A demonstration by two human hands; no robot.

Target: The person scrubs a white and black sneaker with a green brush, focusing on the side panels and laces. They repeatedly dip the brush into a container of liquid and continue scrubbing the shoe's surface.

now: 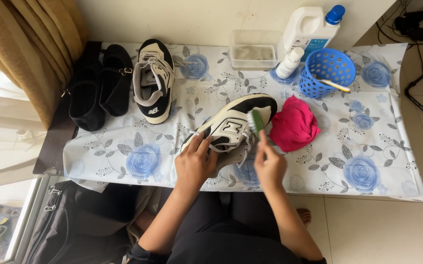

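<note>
A cream and black sneaker (231, 124) lies tilted on its side on the flowered tablecloth (358, 142). My left hand (195, 162) grips its heel end and holds it steady. In my right hand (269, 164) is a green brush (257, 121), its bristles pressed against the sneaker's side near the toe. The matching sneaker (154, 80) stands upright at the back left, apart from both hands.
A pair of black shoes (99, 85) sits at the far left by a curtain. A pink cloth (294, 124) lies right of the held sneaker. Behind it stand a blue basket (327, 72), a small white bottle (288, 62), a white jug (311, 27) and a clear tub (254, 50). A dark bag (70, 222) lies on the floor.
</note>
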